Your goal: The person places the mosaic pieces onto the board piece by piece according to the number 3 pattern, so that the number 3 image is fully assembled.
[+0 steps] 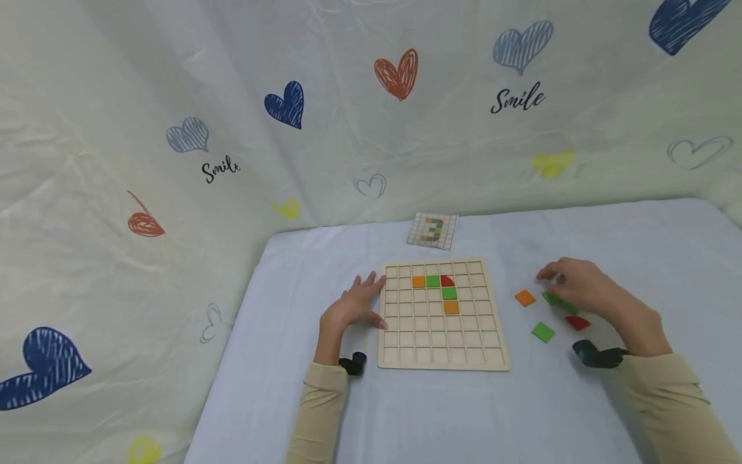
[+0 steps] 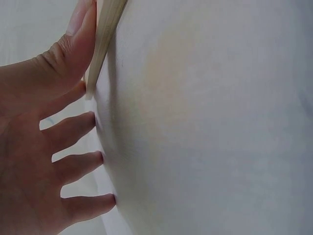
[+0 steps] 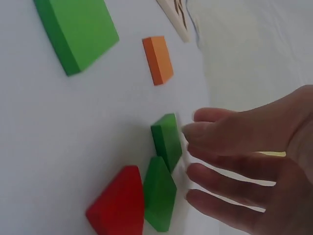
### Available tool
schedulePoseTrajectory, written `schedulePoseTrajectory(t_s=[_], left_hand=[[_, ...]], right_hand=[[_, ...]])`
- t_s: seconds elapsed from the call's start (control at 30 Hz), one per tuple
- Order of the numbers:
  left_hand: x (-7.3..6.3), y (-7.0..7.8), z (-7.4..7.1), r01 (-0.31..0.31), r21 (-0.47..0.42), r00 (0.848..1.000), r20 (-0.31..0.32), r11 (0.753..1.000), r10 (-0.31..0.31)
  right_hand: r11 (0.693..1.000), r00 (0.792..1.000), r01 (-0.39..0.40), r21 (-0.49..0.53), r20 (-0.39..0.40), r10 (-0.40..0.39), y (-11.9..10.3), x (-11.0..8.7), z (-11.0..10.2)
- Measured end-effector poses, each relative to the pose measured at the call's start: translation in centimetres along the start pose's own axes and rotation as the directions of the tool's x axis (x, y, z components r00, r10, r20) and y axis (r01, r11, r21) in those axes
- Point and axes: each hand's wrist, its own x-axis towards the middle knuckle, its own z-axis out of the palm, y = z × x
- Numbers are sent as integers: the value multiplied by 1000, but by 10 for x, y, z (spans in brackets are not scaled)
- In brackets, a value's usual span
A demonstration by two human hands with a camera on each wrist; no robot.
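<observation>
A: Nearest things first?
B: Beige sleeves (image 1: 317,412) at the bottom, reaching over the white worktop (image 1: 452,415). Then the gridded board (image 1: 406,356), lower centre.
A: Right of it?
B: A green square (image 1: 543,332), a red piece (image 1: 578,323), two green pieces (image 3: 160,196) and an orange square (image 1: 525,298).
A: The right hand (image 1: 582,287)?
B: Above the green pair, loosely bent, nothing visible in its grasp.
A: The left hand (image 1: 353,306)?
B: Fingers spread, thumb touching the board's left edge.
A: Inside the grid?
B: Orange tile (image 1: 451,307), green tile (image 1: 449,293), red tile (image 1: 447,281) up one column; two more leftward.
A: Beyond?
B: A patterned card (image 1: 433,231), then heart-printed cloth (image 1: 324,161).
</observation>
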Motion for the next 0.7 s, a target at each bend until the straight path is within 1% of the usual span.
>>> schedulePoseTrajectory(t_s=[0.13,0.23,0.33,0.53,0.7], left_hand=[[-1,1,-1,-1,-2,1000,0,1000,1],[-1,0,-1,1,0,1000,-1,1000,-1],[0,-1,-1,0,7,1000,-3,1000,0],[0,-1,-1,3,5,1000,-2,1000,-3],[0,-1,0,5,-5,1000,2,1000,-5]], right_hand=[[1000,999,9,14,32,-10,4,-3,-2],[999,997,-22,46,69,19,4,-5,-3],[997,995,-47,56,92,42,5,-4,-2],[999,996,-28,39,84,24,6,-1,0],[998,997,-38,50,69,35,5,0,2]])
